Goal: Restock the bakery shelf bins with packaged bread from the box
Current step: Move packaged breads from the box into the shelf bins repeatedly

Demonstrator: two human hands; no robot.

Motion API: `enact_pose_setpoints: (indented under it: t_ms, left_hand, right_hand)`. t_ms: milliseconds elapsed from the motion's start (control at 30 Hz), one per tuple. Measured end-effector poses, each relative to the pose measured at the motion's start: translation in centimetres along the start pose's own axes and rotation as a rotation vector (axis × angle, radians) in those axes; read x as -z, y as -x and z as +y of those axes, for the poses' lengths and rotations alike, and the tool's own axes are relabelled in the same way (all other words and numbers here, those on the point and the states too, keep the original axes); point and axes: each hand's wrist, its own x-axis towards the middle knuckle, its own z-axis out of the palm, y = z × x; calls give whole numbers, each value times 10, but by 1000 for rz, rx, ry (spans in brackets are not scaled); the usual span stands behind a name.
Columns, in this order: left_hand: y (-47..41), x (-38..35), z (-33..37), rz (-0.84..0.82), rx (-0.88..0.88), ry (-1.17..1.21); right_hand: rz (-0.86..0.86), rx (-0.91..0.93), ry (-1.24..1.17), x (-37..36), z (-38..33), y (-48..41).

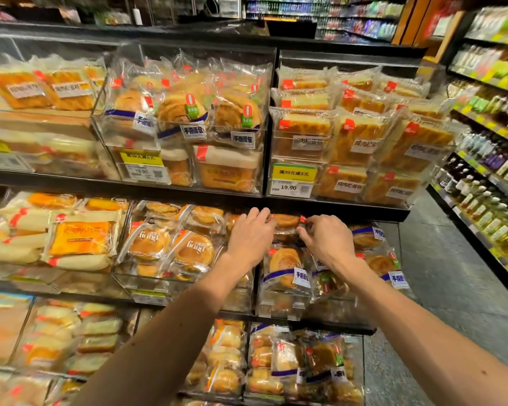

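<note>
Packet half hidden
The left hand (251,235) and right hand (327,240) cover both ends of the bread packet (285,221) — far-right bottles (479,210) blur, labels unreadable.
</note>
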Motion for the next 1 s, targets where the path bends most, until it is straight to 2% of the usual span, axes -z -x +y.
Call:
enact_pose_setpoints:
  t_ms: [133,233,367,467,533,600,633,733,833,900,1000]
  left_hand:
    - [5,27,-4,-81,70,241]
    - [21,56,-9,-94,153,346]
    - [58,108,-26,-78,260,365]
    - [122,139,-48,-83,385,326]
    - [188,158,-69,-43,440,275]
    - [257,180,-89,-128,589,218]
    - [295,189,-100,-168,687,181]
    - [412,214,-133,-132,939,113]
    - [520,243,-166,-295,1211,-16]
    - [586,260,-196,-383,1345,-10]
    - [692,271,-245,-334,1506,56]
  right_hand:
    - [3,50,-127,16,6,11]
    - [1,117,-136,32,-4,28]
    - [-52,289,-242,49,-41,52]
    - [-166,475,-329,43,-90,80]
    - [-286,605,-425,30,-137,108]
    - [-385,738,-508,11,-189,137]
    - [-438,812,-500,2,-219,154]
    - [-524,1071,-439,-29,-304,210]
    - [-578,1277,-390,-55,-393,273]
    - [-595,1392,-342,-75,-457,313]
    - [-679,1521,-246,-98,-558,373]
